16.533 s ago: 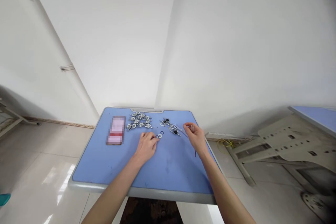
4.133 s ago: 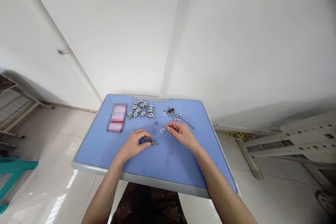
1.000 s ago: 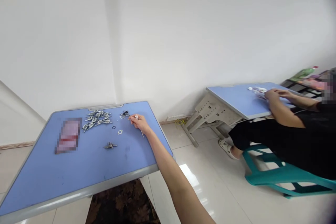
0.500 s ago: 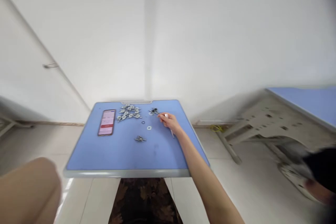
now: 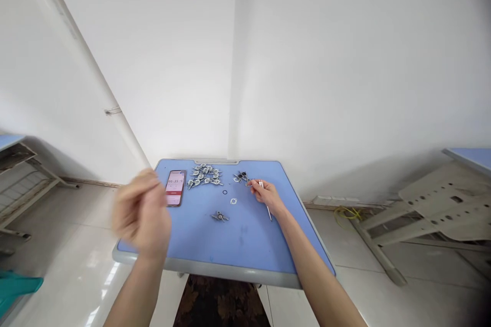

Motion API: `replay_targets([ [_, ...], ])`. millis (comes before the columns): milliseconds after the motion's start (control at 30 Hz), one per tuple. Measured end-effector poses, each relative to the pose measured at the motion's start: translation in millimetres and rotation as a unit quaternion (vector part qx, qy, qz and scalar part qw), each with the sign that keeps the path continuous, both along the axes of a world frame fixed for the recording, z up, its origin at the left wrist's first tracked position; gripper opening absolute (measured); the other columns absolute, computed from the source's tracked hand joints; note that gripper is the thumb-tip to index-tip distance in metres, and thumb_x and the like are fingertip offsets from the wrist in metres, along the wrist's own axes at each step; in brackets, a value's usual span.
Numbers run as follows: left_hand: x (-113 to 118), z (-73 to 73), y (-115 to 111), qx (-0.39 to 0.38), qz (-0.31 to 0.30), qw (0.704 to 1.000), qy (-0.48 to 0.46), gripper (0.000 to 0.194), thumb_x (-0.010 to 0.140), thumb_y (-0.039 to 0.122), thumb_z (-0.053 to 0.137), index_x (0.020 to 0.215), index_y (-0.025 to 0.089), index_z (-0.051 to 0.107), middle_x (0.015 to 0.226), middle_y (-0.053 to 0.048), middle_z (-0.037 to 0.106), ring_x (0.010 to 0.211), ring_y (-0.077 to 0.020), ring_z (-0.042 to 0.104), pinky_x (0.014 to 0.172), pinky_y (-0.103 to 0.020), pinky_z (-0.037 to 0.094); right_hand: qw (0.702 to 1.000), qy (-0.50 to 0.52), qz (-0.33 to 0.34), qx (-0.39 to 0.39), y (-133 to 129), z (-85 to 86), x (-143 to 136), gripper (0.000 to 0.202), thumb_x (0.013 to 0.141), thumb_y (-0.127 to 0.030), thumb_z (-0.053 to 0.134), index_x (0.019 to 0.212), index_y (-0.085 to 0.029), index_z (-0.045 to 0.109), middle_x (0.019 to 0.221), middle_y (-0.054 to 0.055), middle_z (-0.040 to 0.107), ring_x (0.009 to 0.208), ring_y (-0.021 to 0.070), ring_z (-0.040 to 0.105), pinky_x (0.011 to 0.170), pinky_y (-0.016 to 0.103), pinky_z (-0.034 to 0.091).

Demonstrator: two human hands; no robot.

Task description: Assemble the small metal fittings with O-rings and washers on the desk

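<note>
My right hand (image 5: 265, 196) is closed around a slim silver rod-like tool (image 5: 269, 211), whose exact kind I cannot make out. Its fingertips are beside a small group of metal parts with black round pieces (image 5: 242, 176). My left hand (image 5: 143, 214) is raised over the table's left side, in front of the phone; its fingers look curled but are smeared by motion. A single winged metal part (image 5: 220, 216) lies nearer the front. Between it and the back are a white flat gasket (image 5: 233, 201) and a small dark ring (image 5: 225, 192).
A pile of several metal parts with white gaskets (image 5: 205, 174) sits at the back of the blue table (image 5: 264, 253). Left of it lies a phone (image 5: 175, 189) showing a timer. Another desk (image 5: 433, 199) stands at right, and a teal stool (image 5: 19, 286) at lower left.
My left arm has swung from the lower left up over the table's left edge. The view has shifted, while my right hand stays beside the back-right parts.
</note>
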State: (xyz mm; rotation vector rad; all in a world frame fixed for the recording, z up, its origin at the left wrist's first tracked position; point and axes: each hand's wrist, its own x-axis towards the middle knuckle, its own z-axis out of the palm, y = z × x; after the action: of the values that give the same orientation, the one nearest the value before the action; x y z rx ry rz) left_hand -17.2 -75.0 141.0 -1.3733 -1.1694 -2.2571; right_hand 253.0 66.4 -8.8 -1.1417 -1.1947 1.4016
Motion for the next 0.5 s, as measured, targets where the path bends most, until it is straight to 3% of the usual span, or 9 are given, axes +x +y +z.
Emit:
replay_targets([
  [67, 16, -18.6, 35, -0.106, -0.084, 0.989, 0.062, 0.015, 0.088, 0.024, 0.055, 0.098, 0.021, 0.065, 0.087, -0.002, 0.064, 0.079, -0.0154, 0.061, 0.073, -0.029, 0.049, 1.0, 0.0, 0.0, -0.002, 0, -0.5, 1, 0.047, 0.063, -0.061, 0.069, 0.079, -0.016, 0.064, 0.054, -0.003, 0.051, 0.039, 0.0042, 0.029, 0.039, 0.022, 0.016],
  [133, 28, -44.2, 69, -0.228, -0.154, 0.946, 0.171, 0.018, 0.088, 0.022, 0.052, 0.098, 0.02, 0.067, 0.082, -0.003, 0.065, 0.078, -0.016, 0.06, 0.077, -0.03, 0.047, 1.0, 0.0, 0.001, -0.002, -1, 0.3, 1, 0.048, 0.063, -0.061, 0.07, 0.078, -0.016, 0.063, 0.054, -0.003, 0.051, 0.039, 0.004, 0.028, 0.039, 0.022, 0.016],
  [233, 34, -82.3, 101, -0.306, -0.199, 0.898, 0.247, 0.021, 0.087, 0.017, 0.05, 0.096, 0.021, 0.068, 0.084, -0.004, 0.066, 0.083, -0.0185, 0.06, 0.084, -0.033, 0.043, 1.0, 0.002, 0.004, -0.002, -3, 3.6, 2, 0.048, 0.063, -0.061, 0.069, 0.078, -0.016, 0.063, 0.055, -0.004, 0.05, 0.039, 0.0035, 0.027, 0.039, 0.022, 0.014],
  [367, 33, -114.2, 110, -0.365, -0.258, 0.842, 0.302, 0.021, 0.086, 0.016, 0.051, 0.095, 0.023, 0.068, 0.079, -0.002, 0.064, 0.077, -0.0178, 0.059, 0.084, -0.034, 0.041, 1.0, 0.004, 0.016, -0.008, -6, 7.8, 3, 0.048, 0.065, -0.061, 0.069, 0.078, -0.016, 0.063, 0.057, -0.003, 0.05, 0.039, 0.0027, 0.024, 0.04, 0.023, 0.011],
  [500, 34, -133.7, 105, -0.408, -0.278, 0.817, 0.299, 0.02, 0.086, 0.015, 0.05, 0.093, 0.022, 0.068, 0.087, -0.004, 0.065, 0.083, -0.0189, 0.058, 0.082, -0.034, 0.042, 1.0, 0.002, 0.021, -0.018, -8, 7.4, 5, 0.048, 0.065, -0.061, 0.069, 0.079, -0.015, 0.063, 0.058, -0.004, 0.05, 0.039, 0.0022, 0.023, 0.04, 0.023, 0.011],
])
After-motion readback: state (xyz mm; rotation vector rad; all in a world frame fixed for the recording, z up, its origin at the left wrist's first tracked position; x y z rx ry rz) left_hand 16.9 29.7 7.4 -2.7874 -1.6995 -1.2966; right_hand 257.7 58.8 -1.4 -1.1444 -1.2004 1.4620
